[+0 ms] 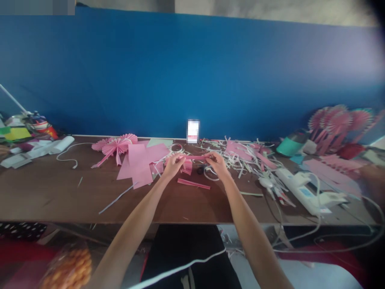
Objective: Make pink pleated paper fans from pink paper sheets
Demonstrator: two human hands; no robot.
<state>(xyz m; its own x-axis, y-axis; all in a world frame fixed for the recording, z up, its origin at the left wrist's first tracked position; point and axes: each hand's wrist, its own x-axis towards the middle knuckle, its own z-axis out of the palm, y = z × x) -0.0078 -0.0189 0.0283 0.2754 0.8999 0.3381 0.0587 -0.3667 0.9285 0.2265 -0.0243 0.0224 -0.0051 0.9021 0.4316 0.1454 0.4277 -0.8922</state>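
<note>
— Paper first: what sits between the person's fingers?

— A folded pink strip (194,157), held level between the two hands just above the brown table (60,192). The left hand (173,164) has its fingers curled shut on the strip's left end. The right hand (217,163) pinches the right end the same way, fingers closed. Neither hand holds anything else.

— And close around the fingers?

— A second pink strip (193,184) lies flat on the table, a little nearer the person than the fingers and clear of them. A small pleated pink piece (187,167) sits just beside the left fingers, under the held strip; whether it touches them cannot be told. Near the right fingers is a small dark object (201,170), too blurred to name.

— Further out?

— Left of the left fingers lie overlapping flat pink sheets (140,162), and past them some pleated pink fans (116,145) and a loose white cable (69,154). Right of the right fingers spreads a heap of white paper trimmings (240,157) mixed with pink scraps. Beyond that heap, well apart from the fingers, is a white power strip (300,188) with cords trailing off the table edge.

— And beyond the fingers?

— A small upright object (193,131), blurred out, stands at the back of the table against the blue wall (192,72). Far off to the right of the fingers are a teal container (290,144) and a standing cluster of pink fans (337,120).
</note>
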